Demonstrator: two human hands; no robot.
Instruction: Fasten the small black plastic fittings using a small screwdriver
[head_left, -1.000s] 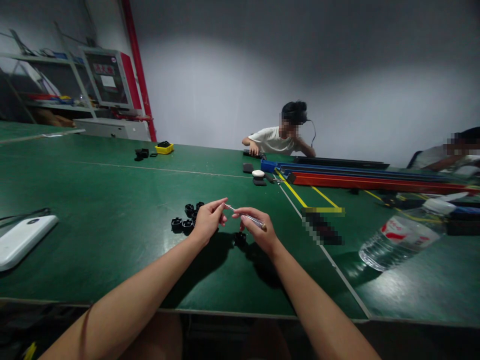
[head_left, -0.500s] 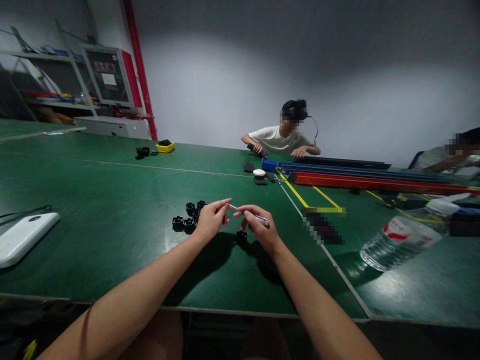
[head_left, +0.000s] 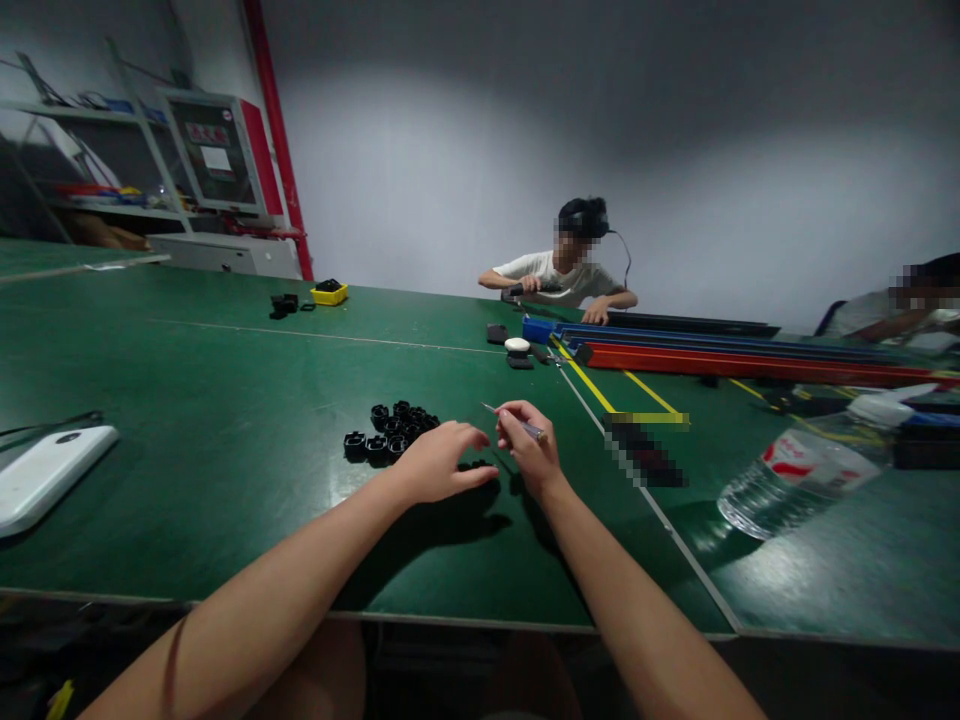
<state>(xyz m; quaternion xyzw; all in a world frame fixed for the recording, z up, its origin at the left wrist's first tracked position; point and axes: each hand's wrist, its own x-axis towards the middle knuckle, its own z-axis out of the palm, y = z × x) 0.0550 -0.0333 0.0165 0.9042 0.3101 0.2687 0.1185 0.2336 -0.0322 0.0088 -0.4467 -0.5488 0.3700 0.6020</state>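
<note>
In my right hand (head_left: 529,445) is a slim pen-shaped tool (head_left: 534,432) with a thin, pointed metal tip aimed up and left; its exact kind is unclear. My left hand (head_left: 442,462) hovers over the green table, thumb and fingers apart. Between that thumb and the fingers lies a small black part (head_left: 474,465), mostly hidden; whether I touch it I cannot tell. Just left of and beyond my left hand sits a cluster of small black ring-like plastic parts (head_left: 377,449), partly covered by the hand.
A white device (head_left: 56,475) with a strap lies at left, a water bottle (head_left: 799,480) at right. Long red rails (head_left: 750,362) and blue rails cross the back right. A yellow tray (head_left: 329,294) holds black parts. One person sits across, holding a dark tool; another is at far right.
My left hand has left the tool's tip and come down over the black part, its fingers spreading. My right hand keeps the tool, shifted slightly right. The person across has moved their dark tool.
</note>
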